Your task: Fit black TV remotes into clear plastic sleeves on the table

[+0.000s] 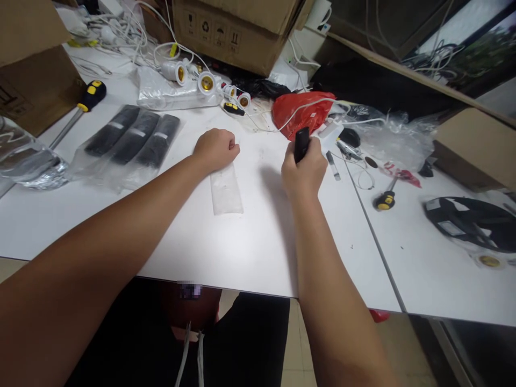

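Observation:
My left hand (216, 149) is closed in a fist low over the white table, back of the hand up. Whatever its curled fingers may hold is hidden. A flat clear plastic sleeve (226, 192) lies just below it, its upper end covered by the hand and wrist. Raised above the table on the right, my right hand (305, 167) is wrapped around a black elongated object (301, 144). Only the rounded upper end sticks out of the grip, so its kind is unclear. Left of my left hand lie several black oblong items in clear bags (135, 137).
Screwdrivers lie at the left (92, 97) and right (385, 200). Lamp sockets (207, 83), a red plastic bag (300, 113) and a cardboard box (234, 32) fill the back. A black round item (471, 223) sits right of the table seam (377, 242).

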`<state>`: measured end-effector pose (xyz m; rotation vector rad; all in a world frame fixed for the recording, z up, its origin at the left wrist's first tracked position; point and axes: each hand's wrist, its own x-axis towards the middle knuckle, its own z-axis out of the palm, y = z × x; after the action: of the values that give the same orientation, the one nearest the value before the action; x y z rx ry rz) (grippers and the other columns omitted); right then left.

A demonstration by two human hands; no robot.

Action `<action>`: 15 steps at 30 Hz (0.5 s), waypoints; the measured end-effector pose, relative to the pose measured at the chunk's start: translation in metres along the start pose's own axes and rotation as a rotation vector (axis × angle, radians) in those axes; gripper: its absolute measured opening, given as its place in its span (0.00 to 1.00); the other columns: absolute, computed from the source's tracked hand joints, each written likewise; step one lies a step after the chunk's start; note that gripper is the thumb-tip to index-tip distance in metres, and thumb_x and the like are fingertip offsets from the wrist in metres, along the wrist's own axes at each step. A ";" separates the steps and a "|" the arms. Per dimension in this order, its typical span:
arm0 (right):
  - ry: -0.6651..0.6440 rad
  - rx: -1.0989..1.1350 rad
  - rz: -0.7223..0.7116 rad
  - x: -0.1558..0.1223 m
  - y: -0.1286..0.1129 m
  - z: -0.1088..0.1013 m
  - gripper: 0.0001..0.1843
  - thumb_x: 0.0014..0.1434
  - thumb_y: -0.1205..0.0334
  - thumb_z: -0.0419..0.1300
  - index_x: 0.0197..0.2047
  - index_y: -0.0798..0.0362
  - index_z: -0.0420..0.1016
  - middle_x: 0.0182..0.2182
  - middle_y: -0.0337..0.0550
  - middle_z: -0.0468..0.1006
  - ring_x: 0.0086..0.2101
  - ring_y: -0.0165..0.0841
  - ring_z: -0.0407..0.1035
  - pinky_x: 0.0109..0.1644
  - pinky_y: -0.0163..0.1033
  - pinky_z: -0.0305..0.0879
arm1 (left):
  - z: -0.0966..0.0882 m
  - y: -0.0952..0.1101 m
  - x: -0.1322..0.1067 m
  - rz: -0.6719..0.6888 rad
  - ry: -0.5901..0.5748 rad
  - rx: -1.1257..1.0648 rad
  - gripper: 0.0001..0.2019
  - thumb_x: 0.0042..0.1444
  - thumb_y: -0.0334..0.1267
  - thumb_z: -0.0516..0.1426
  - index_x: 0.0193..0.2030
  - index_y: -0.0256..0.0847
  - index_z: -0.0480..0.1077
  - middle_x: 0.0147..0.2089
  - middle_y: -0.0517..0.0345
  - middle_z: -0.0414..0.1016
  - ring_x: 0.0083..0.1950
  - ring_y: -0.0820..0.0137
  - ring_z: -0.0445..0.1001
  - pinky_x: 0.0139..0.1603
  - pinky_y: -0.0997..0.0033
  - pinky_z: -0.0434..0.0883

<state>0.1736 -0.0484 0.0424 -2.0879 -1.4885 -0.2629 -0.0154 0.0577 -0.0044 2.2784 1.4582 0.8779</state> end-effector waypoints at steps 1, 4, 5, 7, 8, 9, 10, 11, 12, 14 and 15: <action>0.029 0.015 0.007 0.001 0.001 0.001 0.17 0.72 0.51 0.46 0.54 0.52 0.66 0.44 0.55 0.77 0.47 0.49 0.74 0.51 0.54 0.68 | 0.000 0.000 0.000 0.001 -0.003 0.020 0.08 0.56 0.38 0.59 0.27 0.41 0.70 0.29 0.53 0.70 0.36 0.61 0.70 0.46 0.60 0.66; 0.091 0.080 0.037 0.002 0.006 0.008 0.18 0.72 0.49 0.45 0.53 0.52 0.67 0.43 0.53 0.77 0.45 0.45 0.74 0.50 0.51 0.68 | 0.000 -0.001 0.001 -0.006 0.002 0.065 0.07 0.55 0.38 0.59 0.28 0.42 0.71 0.29 0.53 0.70 0.36 0.60 0.70 0.44 0.60 0.67; 0.106 0.106 0.057 0.003 0.009 0.012 0.19 0.72 0.48 0.46 0.51 0.52 0.68 0.41 0.52 0.77 0.44 0.45 0.74 0.49 0.50 0.68 | 0.000 -0.002 0.001 -0.010 0.008 0.071 0.06 0.55 0.38 0.59 0.28 0.42 0.71 0.29 0.53 0.70 0.36 0.60 0.70 0.44 0.60 0.67; 0.124 0.165 0.104 0.005 0.014 0.020 0.18 0.70 0.47 0.48 0.47 0.52 0.69 0.39 0.50 0.76 0.41 0.44 0.74 0.47 0.50 0.68 | 0.000 -0.003 0.002 -0.019 0.031 0.069 0.05 0.55 0.38 0.59 0.29 0.42 0.71 0.30 0.52 0.71 0.37 0.59 0.71 0.45 0.59 0.68; 0.125 0.192 0.124 0.007 0.017 0.024 0.17 0.69 0.48 0.51 0.45 0.52 0.70 0.37 0.49 0.76 0.40 0.44 0.73 0.47 0.50 0.68 | 0.001 -0.004 0.002 -0.022 0.044 0.062 0.05 0.55 0.37 0.59 0.29 0.42 0.71 0.30 0.52 0.71 0.37 0.59 0.71 0.45 0.59 0.68; 0.122 0.212 0.140 0.008 0.020 0.028 0.14 0.66 0.50 0.54 0.44 0.53 0.71 0.36 0.49 0.76 0.39 0.44 0.73 0.47 0.51 0.68 | 0.001 -0.005 0.002 -0.024 0.057 0.054 0.05 0.55 0.36 0.59 0.29 0.42 0.71 0.30 0.52 0.72 0.37 0.59 0.71 0.46 0.58 0.68; 0.116 0.221 0.152 0.009 0.023 0.031 0.12 0.64 0.52 0.57 0.42 0.53 0.71 0.35 0.48 0.75 0.39 0.44 0.73 0.47 0.51 0.68 | 0.002 -0.006 0.003 -0.024 0.069 0.044 0.04 0.55 0.36 0.59 0.29 0.42 0.71 0.31 0.52 0.72 0.38 0.59 0.71 0.46 0.58 0.68; 0.108 0.221 0.159 0.010 0.025 0.033 0.10 0.61 0.55 0.60 0.41 0.52 0.71 0.33 0.47 0.75 0.38 0.44 0.72 0.48 0.52 0.68 | 0.002 -0.007 0.003 -0.024 0.079 0.031 0.04 0.55 0.35 0.59 0.29 0.42 0.71 0.31 0.52 0.73 0.37 0.60 0.71 0.46 0.59 0.69; 0.103 0.218 0.161 0.011 0.027 0.035 0.08 0.59 0.58 0.61 0.40 0.52 0.71 0.33 0.46 0.75 0.38 0.45 0.72 0.49 0.53 0.68 | 0.003 -0.008 0.004 -0.022 0.089 0.016 0.04 0.55 0.34 0.59 0.29 0.42 0.71 0.31 0.52 0.73 0.37 0.60 0.71 0.45 0.59 0.69; 0.104 0.232 0.156 0.012 0.028 0.037 0.07 0.57 0.59 0.62 0.38 0.51 0.70 0.31 0.44 0.74 0.38 0.44 0.72 0.49 0.54 0.69 | 0.003 -0.010 0.004 -0.008 0.104 -0.022 0.04 0.54 0.32 0.58 0.29 0.42 0.71 0.31 0.53 0.73 0.35 0.62 0.70 0.42 0.61 0.68; 0.106 0.265 0.155 0.013 0.028 0.038 0.07 0.58 0.58 0.62 0.38 0.51 0.70 0.31 0.44 0.73 0.37 0.43 0.72 0.49 0.54 0.69 | 0.003 -0.010 0.005 0.003 0.107 -0.043 0.04 0.54 0.31 0.58 0.29 0.42 0.71 0.31 0.53 0.74 0.34 0.63 0.70 0.41 0.61 0.68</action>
<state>0.1983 -0.0242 0.0079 -1.9318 -1.2209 -0.1084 -0.0193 0.0668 -0.0109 2.2346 1.4648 1.0372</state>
